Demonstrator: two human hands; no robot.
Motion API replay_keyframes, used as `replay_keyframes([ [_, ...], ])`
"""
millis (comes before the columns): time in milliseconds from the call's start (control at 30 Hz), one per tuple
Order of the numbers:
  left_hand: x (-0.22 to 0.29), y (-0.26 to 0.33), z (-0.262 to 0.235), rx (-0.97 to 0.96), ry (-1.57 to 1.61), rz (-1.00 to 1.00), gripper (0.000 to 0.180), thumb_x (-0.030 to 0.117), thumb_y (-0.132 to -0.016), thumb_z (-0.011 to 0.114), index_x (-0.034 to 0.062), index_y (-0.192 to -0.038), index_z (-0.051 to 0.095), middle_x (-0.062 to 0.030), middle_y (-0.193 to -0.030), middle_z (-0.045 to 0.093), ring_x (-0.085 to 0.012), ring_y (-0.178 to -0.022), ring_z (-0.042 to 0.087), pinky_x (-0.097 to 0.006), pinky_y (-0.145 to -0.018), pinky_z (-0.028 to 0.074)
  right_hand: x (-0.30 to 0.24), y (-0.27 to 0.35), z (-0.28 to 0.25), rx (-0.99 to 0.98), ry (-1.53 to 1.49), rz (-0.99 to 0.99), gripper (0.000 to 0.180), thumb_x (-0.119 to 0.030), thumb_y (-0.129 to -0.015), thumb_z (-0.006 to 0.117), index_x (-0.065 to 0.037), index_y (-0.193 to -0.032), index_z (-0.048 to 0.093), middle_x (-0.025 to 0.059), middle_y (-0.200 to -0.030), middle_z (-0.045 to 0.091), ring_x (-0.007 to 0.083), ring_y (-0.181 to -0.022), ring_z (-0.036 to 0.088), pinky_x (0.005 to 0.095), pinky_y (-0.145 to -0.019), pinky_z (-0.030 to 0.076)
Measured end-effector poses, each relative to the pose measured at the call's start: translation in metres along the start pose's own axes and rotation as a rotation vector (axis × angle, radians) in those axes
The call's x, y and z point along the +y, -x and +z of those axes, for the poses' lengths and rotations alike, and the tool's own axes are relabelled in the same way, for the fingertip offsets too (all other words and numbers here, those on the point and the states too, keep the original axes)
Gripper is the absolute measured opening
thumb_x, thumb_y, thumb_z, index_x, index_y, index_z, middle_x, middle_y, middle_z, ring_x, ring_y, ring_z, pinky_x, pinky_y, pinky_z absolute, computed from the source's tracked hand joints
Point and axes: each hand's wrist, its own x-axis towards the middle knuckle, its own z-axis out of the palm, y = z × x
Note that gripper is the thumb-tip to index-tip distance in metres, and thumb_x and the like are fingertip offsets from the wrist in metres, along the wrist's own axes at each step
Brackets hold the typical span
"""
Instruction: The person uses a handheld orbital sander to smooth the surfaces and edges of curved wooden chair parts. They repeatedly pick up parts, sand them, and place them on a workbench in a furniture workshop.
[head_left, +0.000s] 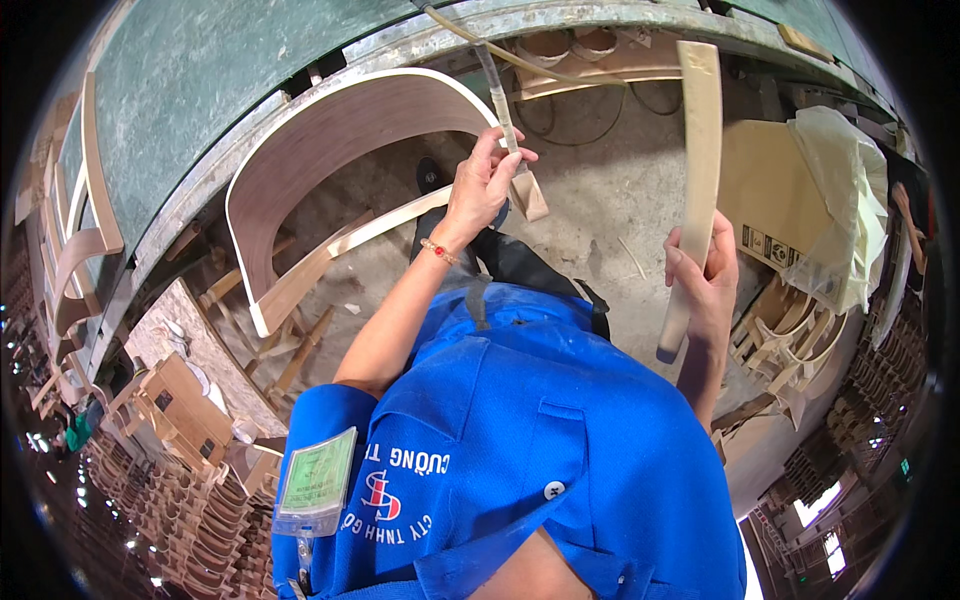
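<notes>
My left hand pinches a slim, taped grey rod between thumb and fingers. A tan hose meets the rod near the table edge. Just past the fingertips, a pale wooden end shows; whether it joins the rod or the chair frame, I cannot tell. My right hand is wrapped around a long, slightly curved wooden slat, held upright on the right. Beside my left forearm stands a curved wooden chair frame with a pale edge and a straight rail across its opening.
A green-topped table curves along the far side. To the right, a cardboard sheet and plastic wrap sit above several curved wooden parts. A speckled board lies at left. Stacked wooden pieces fill the lower left.
</notes>
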Motion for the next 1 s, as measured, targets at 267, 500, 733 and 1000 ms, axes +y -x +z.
replay_keyframes([
  [267,0.004,0.012,0.009,0.065,-0.178,0.108,0.019,0.008,-0.095,0.049,0.0075,-0.113,0.047,-0.0066,-0.094,0.068,-0.0114,-0.085,0.063,-0.027,-0.074,0.049,-0.057,0.000,0.009,-0.200,0.718,-0.461,0.072,0.009,-0.074,0.061,-0.009,-0.140,0.038,0.0138,-0.119,0.059,0.0199,-0.099,0.060,0.0310,-0.082,0.048],
  [500,0.001,0.011,0.011,0.095,-0.251,0.170,0.029,0.002,-0.090,0.053,0.0134,-0.116,0.048,-0.0054,-0.093,0.067,-0.0182,-0.082,0.067,-0.031,-0.073,0.052,-0.096,-0.002,0.026,-0.384,1.098,-0.255,0.067,0.002,-0.071,0.068,-0.013,-0.133,0.050,0.0133,-0.102,0.058,0.0261,-0.085,0.060,0.0331,-0.074,0.047],
  [733,0.007,0.012,0.013,0.100,-0.298,0.185,0.029,0.002,-0.090,0.053,0.0123,-0.117,0.048,-0.0062,-0.092,0.067,-0.0195,-0.080,0.067,-0.031,-0.070,0.052,-0.086,-0.001,0.024,-0.235,0.886,-0.574,0.067,-0.001,-0.071,0.068,-0.019,-0.133,0.050,0.0104,-0.082,0.052,0.0265,-0.071,0.055,0.0362,-0.065,0.045],
  [1000,0.010,0.012,0.010,0.035,-0.287,0.132,0.025,0.004,-0.091,0.052,0.0099,-0.115,0.048,-0.0072,-0.092,0.068,-0.0165,-0.076,0.065,-0.029,-0.067,0.050,-0.080,-0.001,0.024,-0.308,0.998,-0.386,0.069,-0.002,-0.073,0.066,-0.020,-0.137,0.044,0.0141,-0.099,0.060,0.0302,-0.081,0.061,0.0360,-0.072,0.049],
])
